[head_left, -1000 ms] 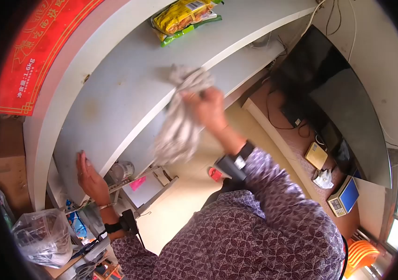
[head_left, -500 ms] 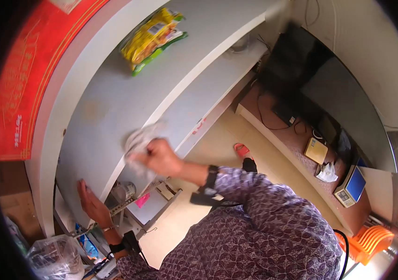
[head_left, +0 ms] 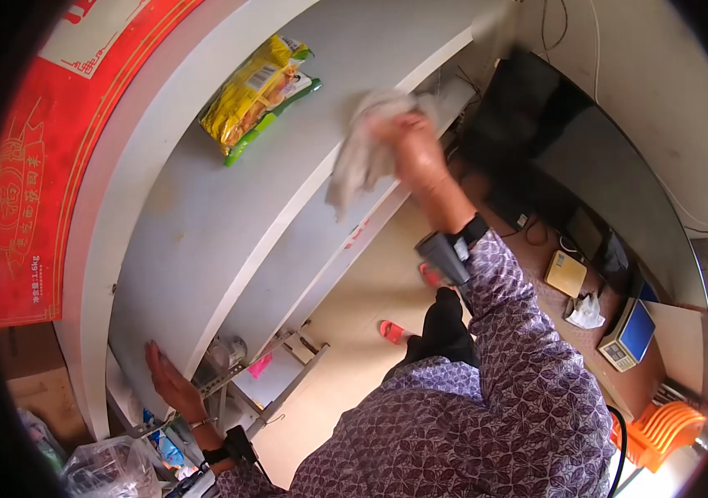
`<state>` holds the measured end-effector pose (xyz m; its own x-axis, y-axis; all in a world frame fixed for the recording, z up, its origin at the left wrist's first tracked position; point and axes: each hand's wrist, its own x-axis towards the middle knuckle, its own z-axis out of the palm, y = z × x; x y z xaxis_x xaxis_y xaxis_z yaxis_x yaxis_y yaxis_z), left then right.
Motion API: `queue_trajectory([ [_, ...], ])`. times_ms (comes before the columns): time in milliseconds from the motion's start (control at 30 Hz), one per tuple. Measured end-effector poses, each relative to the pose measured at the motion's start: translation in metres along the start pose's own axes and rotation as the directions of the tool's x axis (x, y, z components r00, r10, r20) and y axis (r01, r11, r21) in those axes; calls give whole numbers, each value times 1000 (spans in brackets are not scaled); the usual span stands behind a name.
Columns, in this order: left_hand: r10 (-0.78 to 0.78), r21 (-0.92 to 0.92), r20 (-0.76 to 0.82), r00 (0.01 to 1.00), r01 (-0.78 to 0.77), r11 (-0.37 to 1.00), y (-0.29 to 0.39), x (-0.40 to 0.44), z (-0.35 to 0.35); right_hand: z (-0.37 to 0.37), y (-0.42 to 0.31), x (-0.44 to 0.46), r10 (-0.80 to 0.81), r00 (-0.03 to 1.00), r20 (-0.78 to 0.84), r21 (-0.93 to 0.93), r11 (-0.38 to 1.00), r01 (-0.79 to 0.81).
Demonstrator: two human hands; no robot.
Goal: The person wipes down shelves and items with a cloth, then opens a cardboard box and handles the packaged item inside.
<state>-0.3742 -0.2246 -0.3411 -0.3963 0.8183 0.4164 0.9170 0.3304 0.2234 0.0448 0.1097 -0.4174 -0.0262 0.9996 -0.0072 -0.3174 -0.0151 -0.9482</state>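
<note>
My right hand (head_left: 416,149) is closed on a pale grey cloth (head_left: 366,145), which lies over the front edge of the grey shelf (head_left: 205,224) and hangs down past it; both are blurred. Toward the lower left, my left hand (head_left: 173,384) rests flat near the near end of that shelf, its fingers stretched out and holding nothing. Farther back on the shelf lie yellow and green food packets (head_left: 258,95), to the left of the cloth.
A red box (head_left: 39,207) stands at the left beyond the white shelf edge. Below is a lower shelf (head_left: 288,241). At the right are a large black screen (head_left: 595,158), a scale (head_left: 628,334) and orange stools (head_left: 665,432). A plastic bag (head_left: 112,469) is at the lower left.
My right hand and the cloth swept down the shelf edge toward my left hand, then back up and right toward its far end. My left hand stays on the shelf.
</note>
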Motion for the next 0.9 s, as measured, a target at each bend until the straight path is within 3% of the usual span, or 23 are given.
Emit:
queue_trajectory([
  [33,0,-2,0,1000,0,1000,-1,0,0,-7,-12,6,84,996,-31,468,882,-60],
  [67,0,-6,1,1000,0,1000,-3,0,1,-21,-18,28,152,977,-152,401,913,-80],
  [100,4,11,1,1000,-4,1000,-2,1,1,-43,-15,49,25,992,-122,400,916,26],
  [167,3,37,7,1000,-3,999,1,-1,-1,-32,-23,41,-21,985,-174,272,960,68],
  [233,-11,25,12,1000,11,1000,-3,-2,-2,-6,-18,2,-28,965,-261,-186,982,-22],
  [267,-10,13,9,1000,10,1000,-5,-1,1,16,-15,-24,-29,992,-119,-314,949,-10],
  [300,-10,7,3,1000,10,1000,-4,-1,3,44,1,-51,-203,971,-128,-259,952,165],
  [333,-6,5,0,1000,6,1000,-4,-1,3,61,-10,-68,254,967,-33,-489,839,-237],
  [367,0,5,-5,1000,0,1000,-4,0,1,82,16,-89,74,994,82,233,968,-91],
  [467,17,19,21,1000,-17,1000,-5,-1,-1,82,25,-84,26,991,128,319,945,-66],
  [533,-3,9,41,999,2,1000,-5,0,-1,46,-12,-59,198,980,-37,127,973,-192],
  [600,-2,-7,46,999,3,1000,-2,1,-2,-1,-17,-1,178,966,-189,226,965,-133],
  [633,-4,-14,50,999,5,1000,-3,0,-1,-23,-21,27,59,976,-209,333,943,15],
  [700,-1,-4,63,998,1,1000,-12,-1,2,-71,-12,87,-188,912,-364,169,950,263],
  [767,-20,1,70,997,19,1000,-8,2,1,-97,-44,118,-39,916,-398,451,862,232],
  [867,-62,5,62,996,61,998,-9,0,2,-135,-56,159,-79,923,-376,430,868,250],
  [900,-56,11,72,996,55,998,-9,-1,1,-136,-52,159,-108,879,-465,260,932,253],
])
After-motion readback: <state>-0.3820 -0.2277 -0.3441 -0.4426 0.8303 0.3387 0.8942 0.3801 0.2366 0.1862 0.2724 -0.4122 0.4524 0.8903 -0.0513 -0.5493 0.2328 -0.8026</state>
